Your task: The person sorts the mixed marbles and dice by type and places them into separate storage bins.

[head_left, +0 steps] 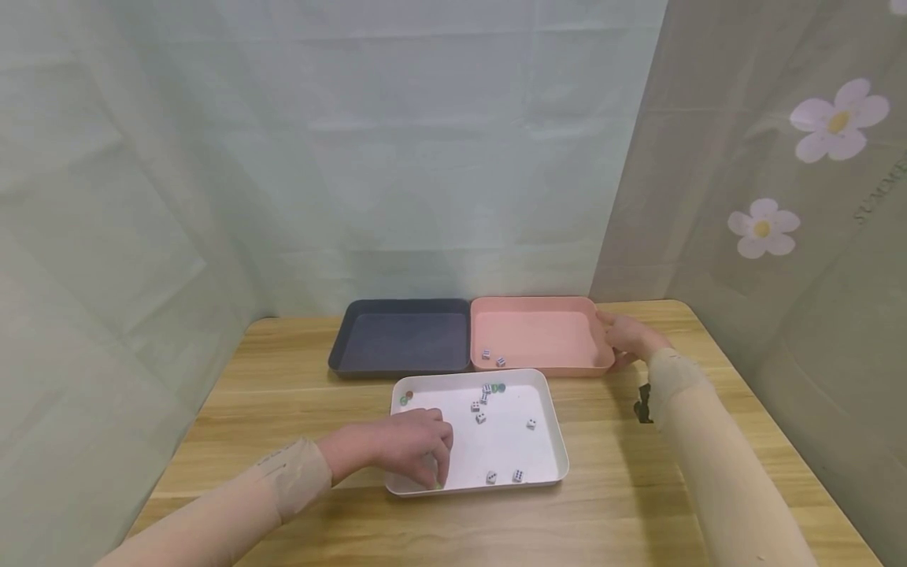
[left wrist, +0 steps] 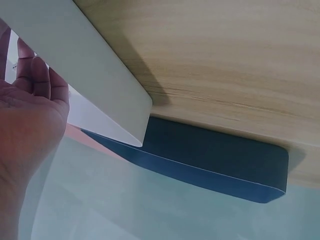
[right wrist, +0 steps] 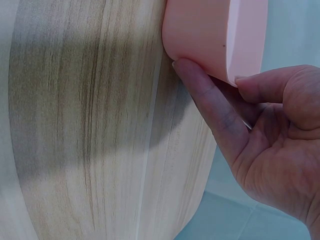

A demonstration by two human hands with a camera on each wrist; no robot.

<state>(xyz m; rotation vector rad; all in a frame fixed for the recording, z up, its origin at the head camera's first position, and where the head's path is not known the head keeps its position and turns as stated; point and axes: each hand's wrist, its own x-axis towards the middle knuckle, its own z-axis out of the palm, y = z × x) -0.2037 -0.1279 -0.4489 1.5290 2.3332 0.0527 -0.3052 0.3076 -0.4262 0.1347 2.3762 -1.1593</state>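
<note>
My left hand (head_left: 414, 445) reaches down into the white tray (head_left: 549, 425) at its near left corner. Its fingertips pinch a small green piece (head_left: 438, 486), mostly covered by the fingers. In the left wrist view, the tray's wall hides the fingertips of the left hand (left wrist: 37, 95). Several white dice (head_left: 481, 418) with dark pips lie in the tray, along with small green pieces (head_left: 404, 401) and a brown one (head_left: 409, 394). On the right, my right hand (head_left: 627, 337) holds the end of the pink tray (head_left: 538, 370), thumb at the rim and fingers against the outer wall.
Two white dice (head_left: 501, 362) lie in the pink tray's near left part. A dark blue tray (head_left: 400, 372) stands against its left side, behind the white tray. All stand on a wooden table (head_left: 262, 409) with curtains (head_left: 425, 157) behind. A black object (head_left: 643, 404) shows beside the right sleeve.
</note>
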